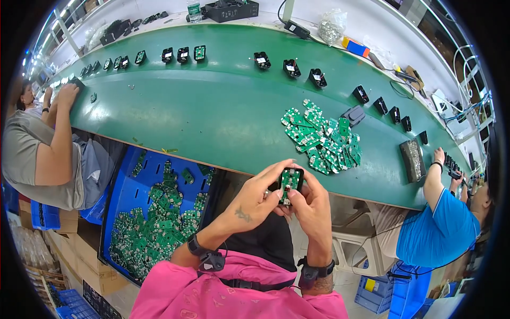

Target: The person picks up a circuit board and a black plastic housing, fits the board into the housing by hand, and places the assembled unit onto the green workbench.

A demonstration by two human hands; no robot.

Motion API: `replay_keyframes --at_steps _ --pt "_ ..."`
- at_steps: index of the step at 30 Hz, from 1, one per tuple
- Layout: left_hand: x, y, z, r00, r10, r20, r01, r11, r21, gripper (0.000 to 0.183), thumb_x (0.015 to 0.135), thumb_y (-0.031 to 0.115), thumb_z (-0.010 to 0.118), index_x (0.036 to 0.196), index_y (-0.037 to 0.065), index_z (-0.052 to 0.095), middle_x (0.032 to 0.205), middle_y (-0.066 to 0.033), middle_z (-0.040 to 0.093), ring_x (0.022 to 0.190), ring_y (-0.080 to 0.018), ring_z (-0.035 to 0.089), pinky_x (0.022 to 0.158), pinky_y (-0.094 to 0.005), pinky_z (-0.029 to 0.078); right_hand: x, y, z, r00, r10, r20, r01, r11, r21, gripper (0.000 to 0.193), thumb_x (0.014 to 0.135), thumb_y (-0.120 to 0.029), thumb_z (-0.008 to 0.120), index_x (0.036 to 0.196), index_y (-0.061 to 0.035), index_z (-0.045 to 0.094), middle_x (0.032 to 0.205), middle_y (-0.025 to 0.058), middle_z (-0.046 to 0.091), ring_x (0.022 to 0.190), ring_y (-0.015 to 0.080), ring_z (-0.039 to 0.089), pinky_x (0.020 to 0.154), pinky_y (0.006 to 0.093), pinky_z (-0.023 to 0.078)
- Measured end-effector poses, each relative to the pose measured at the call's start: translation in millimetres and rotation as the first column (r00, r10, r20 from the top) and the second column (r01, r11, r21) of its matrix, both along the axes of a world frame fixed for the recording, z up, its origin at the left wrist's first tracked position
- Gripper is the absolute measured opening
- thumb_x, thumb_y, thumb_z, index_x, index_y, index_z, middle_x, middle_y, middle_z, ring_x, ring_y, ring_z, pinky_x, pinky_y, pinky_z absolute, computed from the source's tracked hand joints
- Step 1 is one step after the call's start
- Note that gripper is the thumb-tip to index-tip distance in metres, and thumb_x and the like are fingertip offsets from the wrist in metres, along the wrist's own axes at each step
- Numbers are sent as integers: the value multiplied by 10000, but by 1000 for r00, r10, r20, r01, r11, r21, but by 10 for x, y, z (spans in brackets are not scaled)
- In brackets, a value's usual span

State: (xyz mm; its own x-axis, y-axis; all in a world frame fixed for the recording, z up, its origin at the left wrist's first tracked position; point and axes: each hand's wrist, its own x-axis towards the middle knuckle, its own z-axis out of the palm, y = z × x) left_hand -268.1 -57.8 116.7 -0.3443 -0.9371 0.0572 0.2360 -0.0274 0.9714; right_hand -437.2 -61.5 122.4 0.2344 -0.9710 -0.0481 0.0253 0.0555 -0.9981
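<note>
Left fingers (pixel 273 198) and right fingers (pixel 298 200) hold a black box (pixel 301 179).
Likely light, hard. Hold its sides; green board (pixel 289 178) between fingers could crack.

Before me a long green bench (pixel 207 106) bows from 10 o'clock across to 3 in my view. Behind it, at 12 o'clock, I see a white wall (pixel 313 13) with a pale upright post (pixel 287 10). Bright strip lights (pixel 55 24) line up at 10 o'clock. A beige plastic chair (pixel 355 234) stands near my 4:30, with pale floor (pixel 342 284) showing at 5.
</note>
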Motion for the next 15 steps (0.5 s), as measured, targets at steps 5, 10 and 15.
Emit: replay_keyframes --at_steps 5,10,15 --pt "10 -198 -107 992 33 -119 3 959 284 516 968 6 457 1473 -24 351 1311 -165 524 813 -210 721 697 -299 629 4 -191 -127 1000 -3 17 -1 976 219 450 994 -69 536 1431 12 467 718 63 647 499 109 572 430 224 431" --pt "153 -240 -100 914 76 -398 146 856 497 454 993 89 498 1428 -1 402 1078 -131 654 779 -207 730 655 -294 625 37 -99 -14 959 -50 280 -2 983 183 566 1019 -171 564 1501 31 347 674 79 626 493 129 595 420 225 449" --pt "156 -216 -85 877 81 -473 212 819 532 386 1041 200 502 1379 17 466 1014 -110 649 715 -180 702 597 -277 602 39 -133 10 975 -46 220 -9 971 241 444 1034 -182 516 1403 56 456 676 74 623 485 132 581 433 241 465"
